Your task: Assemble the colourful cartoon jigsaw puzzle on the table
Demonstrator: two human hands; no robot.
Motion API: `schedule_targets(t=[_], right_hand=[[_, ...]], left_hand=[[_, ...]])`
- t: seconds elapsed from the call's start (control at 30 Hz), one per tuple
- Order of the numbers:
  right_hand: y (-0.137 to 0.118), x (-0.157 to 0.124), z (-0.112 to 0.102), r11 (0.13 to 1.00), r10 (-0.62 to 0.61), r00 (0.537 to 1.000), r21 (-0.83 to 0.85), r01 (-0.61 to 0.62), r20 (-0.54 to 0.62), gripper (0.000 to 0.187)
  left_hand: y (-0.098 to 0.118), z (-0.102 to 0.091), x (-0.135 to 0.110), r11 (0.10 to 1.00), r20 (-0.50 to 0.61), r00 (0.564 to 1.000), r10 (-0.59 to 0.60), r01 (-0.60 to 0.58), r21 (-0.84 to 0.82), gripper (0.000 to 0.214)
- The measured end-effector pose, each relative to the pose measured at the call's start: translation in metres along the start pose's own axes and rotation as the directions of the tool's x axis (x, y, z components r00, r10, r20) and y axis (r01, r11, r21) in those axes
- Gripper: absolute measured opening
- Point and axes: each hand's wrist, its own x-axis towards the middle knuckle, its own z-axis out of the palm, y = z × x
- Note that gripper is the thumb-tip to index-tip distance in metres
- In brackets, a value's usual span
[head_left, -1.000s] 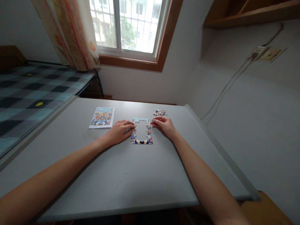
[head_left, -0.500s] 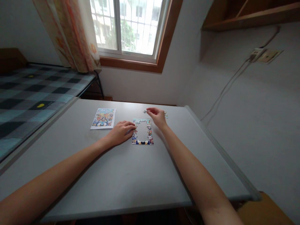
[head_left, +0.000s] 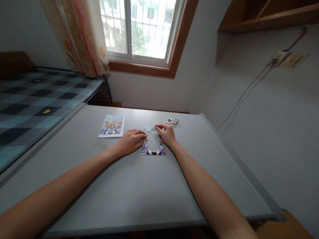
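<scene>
A jigsaw puzzle [head_left: 162, 150] lies on the table as a rectangular frame of joined pieces, with bare tabletop in its middle. My left hand [head_left: 132, 139] rests flat with fingers out, their tips touching the puzzle's left side. Over the top right part of the puzzle is my right hand [head_left: 166, 133], thumb and forefinger pinched on a small puzzle piece [head_left: 154, 129]; the piece is mostly hidden by the fingertips. Beyond that hand sits a heap of loose puzzle pieces [head_left: 174, 122].
A printed picture sheet [head_left: 112, 126] lies on the white table [head_left: 119, 196], left of the puzzle. A bed with a checked cover [head_left: 45, 96] stands at the left. The wall with a socket [head_left: 286, 59] and cables borders the right side, below a wooden shelf [head_left: 269, 23].
My right hand has come down toward me from behind the puzzle to its top edge, bringing the piece along. The loose heap is now uncovered. My left hand stays at the puzzle's left side.
</scene>
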Motion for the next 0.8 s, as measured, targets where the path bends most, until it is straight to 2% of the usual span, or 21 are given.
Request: schedule_targets(t=[0.8], right_hand=[[0.0036,0.0009,0.0014,0.965,-0.061,0.989,-0.245,0.094,0.137,0.015]], left_hand=[[0.0001,-0.0004,0.0000,1.000,-0.008,1.000,0.008,-0.008,0.006,0.023]])
